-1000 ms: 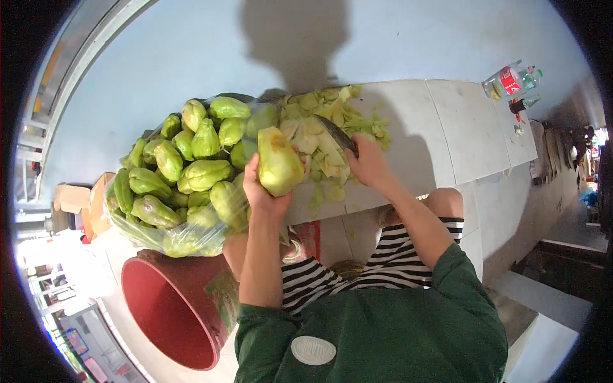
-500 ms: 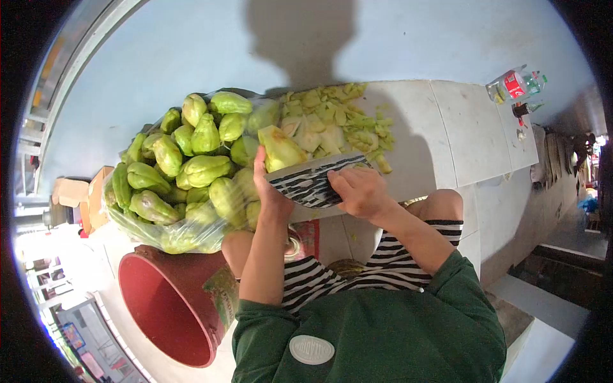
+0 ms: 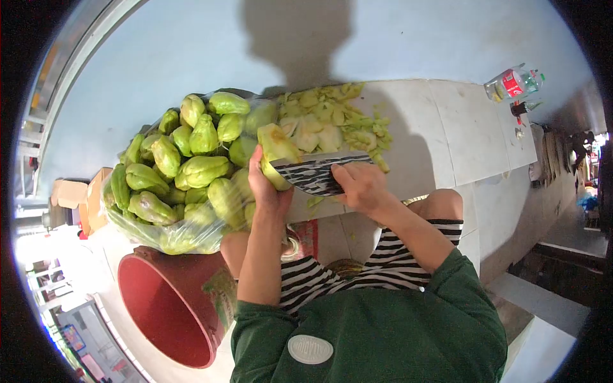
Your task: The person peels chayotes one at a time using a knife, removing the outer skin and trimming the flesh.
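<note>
My left hand [image 3: 269, 190] is wrapped round a peeled chayote [image 3: 277, 148], holding it from below and the left. A wide knife with a black-and-white patterned blade [image 3: 313, 174] lies against the chayote's right side. My right hand [image 3: 359, 185] grips this knife at its right end, and the fingers hide its handle. Behind the chayote, pale green peelings [image 3: 332, 118] are spread on the tiled ledge [image 3: 415, 137]. To the left, a clear plastic bag [image 3: 185, 239] is full of whole green chayotes [image 3: 204, 172].
A red bucket [image 3: 167, 306] leans below the bag, near my left forearm. Cardboard boxes [image 3: 96, 198] stand at the far left. Plastic bottles [image 3: 511, 84] are at the ledge's far right, by the wall. My knees are under the ledge's front edge.
The knife has swung from above the peelings, where it was held upright, to the chayote's right side. Since half a second ago the blade has moved slightly and shows more of the chayote.
</note>
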`<state>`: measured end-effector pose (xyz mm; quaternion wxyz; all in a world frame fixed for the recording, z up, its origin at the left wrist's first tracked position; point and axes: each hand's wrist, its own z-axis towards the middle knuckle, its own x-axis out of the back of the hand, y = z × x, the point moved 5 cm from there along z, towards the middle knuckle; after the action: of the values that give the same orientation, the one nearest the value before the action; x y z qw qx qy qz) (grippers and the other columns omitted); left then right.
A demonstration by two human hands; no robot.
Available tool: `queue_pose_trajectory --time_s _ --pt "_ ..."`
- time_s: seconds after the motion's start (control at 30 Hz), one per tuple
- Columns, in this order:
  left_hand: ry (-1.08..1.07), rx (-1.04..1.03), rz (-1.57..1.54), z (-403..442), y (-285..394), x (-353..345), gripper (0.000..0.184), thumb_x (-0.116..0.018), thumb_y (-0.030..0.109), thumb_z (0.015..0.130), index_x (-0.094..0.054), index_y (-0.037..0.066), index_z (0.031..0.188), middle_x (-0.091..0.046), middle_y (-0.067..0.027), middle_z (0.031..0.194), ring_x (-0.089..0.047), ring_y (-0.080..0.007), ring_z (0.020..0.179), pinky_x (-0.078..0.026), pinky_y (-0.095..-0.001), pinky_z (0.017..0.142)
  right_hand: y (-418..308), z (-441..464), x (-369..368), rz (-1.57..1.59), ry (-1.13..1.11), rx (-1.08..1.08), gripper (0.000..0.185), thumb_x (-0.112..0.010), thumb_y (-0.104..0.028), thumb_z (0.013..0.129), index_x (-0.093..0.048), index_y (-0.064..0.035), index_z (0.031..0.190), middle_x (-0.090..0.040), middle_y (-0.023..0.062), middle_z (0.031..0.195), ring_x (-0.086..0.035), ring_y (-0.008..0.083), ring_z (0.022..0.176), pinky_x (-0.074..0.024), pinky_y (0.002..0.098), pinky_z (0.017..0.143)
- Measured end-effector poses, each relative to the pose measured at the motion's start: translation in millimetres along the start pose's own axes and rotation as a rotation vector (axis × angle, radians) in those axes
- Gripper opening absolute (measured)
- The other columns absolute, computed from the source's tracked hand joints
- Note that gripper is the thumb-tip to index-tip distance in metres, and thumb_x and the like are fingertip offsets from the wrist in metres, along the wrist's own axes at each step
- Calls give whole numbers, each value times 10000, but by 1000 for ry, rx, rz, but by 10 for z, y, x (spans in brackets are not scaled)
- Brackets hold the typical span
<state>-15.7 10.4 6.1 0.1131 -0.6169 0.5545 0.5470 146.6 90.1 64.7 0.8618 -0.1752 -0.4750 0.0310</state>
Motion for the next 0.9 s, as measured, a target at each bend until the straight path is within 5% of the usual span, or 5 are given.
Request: queue_pose_trajectory --time_s 0.17,0.37,0.63,0.73,0.9 --pt "219 12 110 -139 35 -50 449 -459 417 925 -558 56 1175 -636 -143 1059 -615 -306 957 -507 -444 838 185 -46 -114 -32 -122 -98 390 -713 -171 629 -513 -66 947 -593 77 735 -627 299 660 -509 408 560" --pt "31 61 90 -48 -23 39 437 -487 407 915 -549 85 1204 -623 -121 1084 -605 -300 988 -495 -449 863 -7 25 24 34 -148 -40 362 -709 -162 653 -511 -70 941 -620 95 774 -638 304 693 -513 415 571" --pt "63 30 129 -134 -31 -84 456 -484 391 907 -533 58 1215 -617 -113 1110 -603 -281 1005 -497 -432 878 198 82 -40 39 -161 -149 236 -650 -127 722 -486 -62 878 -609 123 725 -628 340 668 -498 441 548" --pt "13 47 129 -136 -33 -62 465 -488 399 907 -534 57 1219 -618 -106 1118 -605 -270 1011 -498 -429 881 52 70 54 65 -84 -14 238 -632 -152 756 -479 -61 914 -602 135 695 -630 352 651 -496 445 542" --pt "62 131 190 -205 -185 -101 494 -491 421 914 -525 57 1245 -624 -108 1127 -625 -263 989 -513 -434 864 499 108 -214 -129 -249 -417 226 -614 -184 796 -472 -60 920 -639 154 734 -622 373 623 -499 464 569"
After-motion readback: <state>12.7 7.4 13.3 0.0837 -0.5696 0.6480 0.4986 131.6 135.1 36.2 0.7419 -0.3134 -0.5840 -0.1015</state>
